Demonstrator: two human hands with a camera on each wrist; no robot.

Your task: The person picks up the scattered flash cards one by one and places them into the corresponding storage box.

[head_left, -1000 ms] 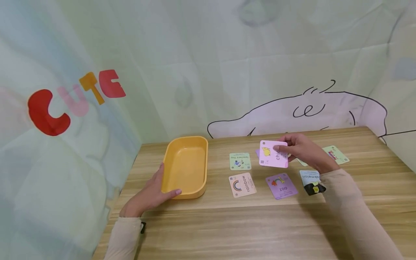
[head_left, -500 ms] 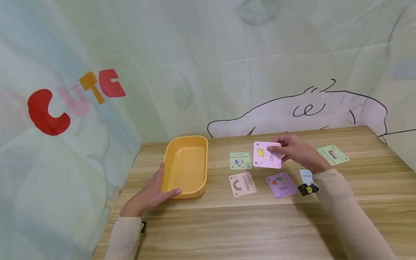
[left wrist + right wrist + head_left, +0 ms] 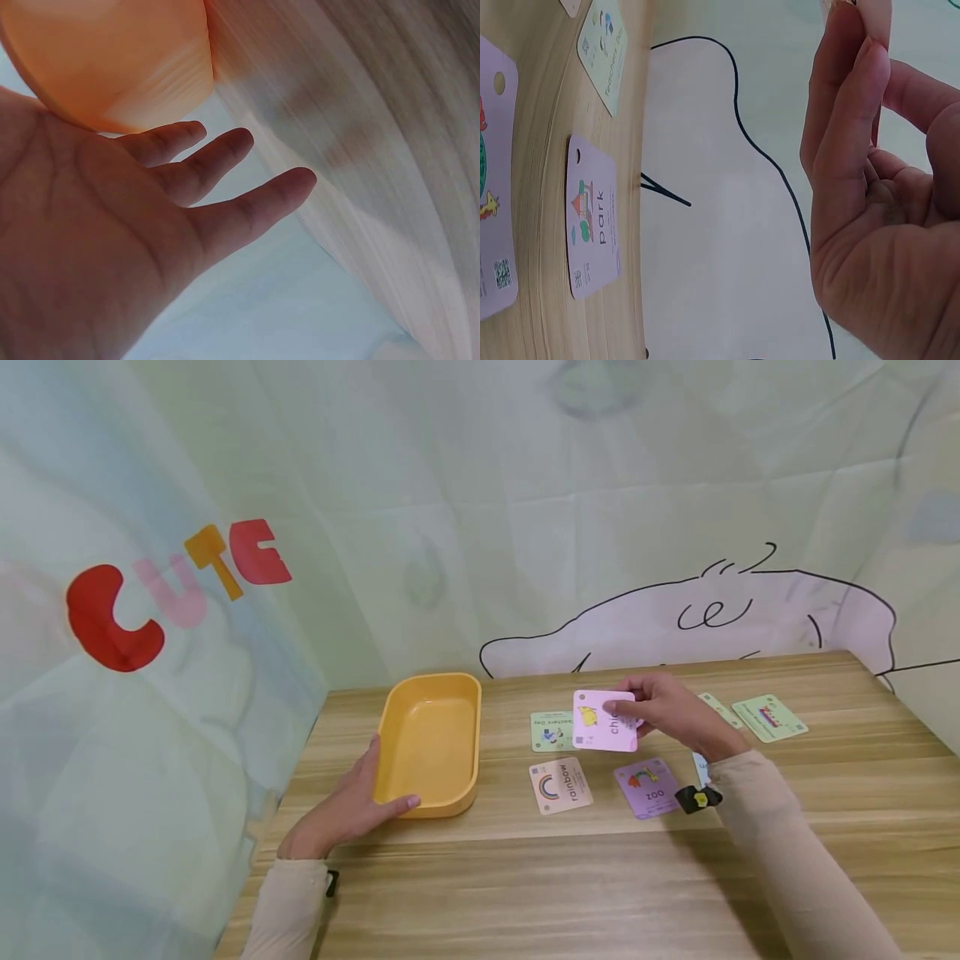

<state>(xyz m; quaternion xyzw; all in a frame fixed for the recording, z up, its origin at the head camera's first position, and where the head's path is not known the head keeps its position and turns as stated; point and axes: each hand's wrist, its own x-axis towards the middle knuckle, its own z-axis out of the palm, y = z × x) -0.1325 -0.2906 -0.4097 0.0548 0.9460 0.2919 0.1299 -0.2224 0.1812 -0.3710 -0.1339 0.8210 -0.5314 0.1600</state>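
My right hand pinches a pink card with a yellow chick on it, thumb on its printed face. The card is raised above the table and overlaps a green Teachers' Day card in the head view. My left hand rests against the near left corner of a yellow tray. Its thumb lies over the near rim, its fingers along the outer left side. Seen from the left wrist, three fingers stretch out straight beside the tray. A purple park card shows in the right wrist view.
On the wooden table lie a rainbow card and a purple zoo card. Farther right are a green card, another green one and a pale blue card, partly hidden by my right arm. A printed curtain stands behind.
My right hand has carried the pink chick card left, partly over the Teachers' Day card. The left hand and tray have stayed in place.
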